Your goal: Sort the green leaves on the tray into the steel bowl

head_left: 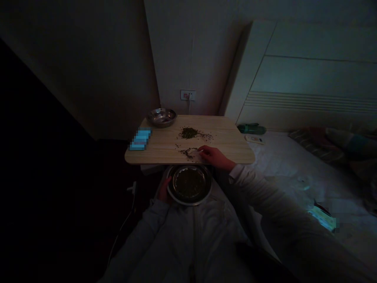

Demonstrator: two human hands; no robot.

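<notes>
My left hand (pixel 164 191) is closed on the rim of a round metal bowl (pixel 190 203) in my lap, which has a layer of small dark green beans or grains (pixel 190 181) in it. Over the front edge of the small wooden table (pixel 159 153), my right hand (pixel 214 157) has its fingers pinched together on what looks like a thin, pale piece (pixel 195 155), blurred in the dim light. Scattered dark grains (pixel 186 151) lie beside its fingertips. Farther back is a heap of green grains (pixel 189 133), with a looser, darker patch (pixel 206 136) to its right.
A second metal bowl (pixel 161 118) stands at the table's back left corner, with a lit phone (pixel 140 139) in front of it. To the right, a green bottle (pixel 252 129) and a remote control (pixel 255 139) lie on the bed. A white cable (pixel 120 228) hangs at lower left.
</notes>
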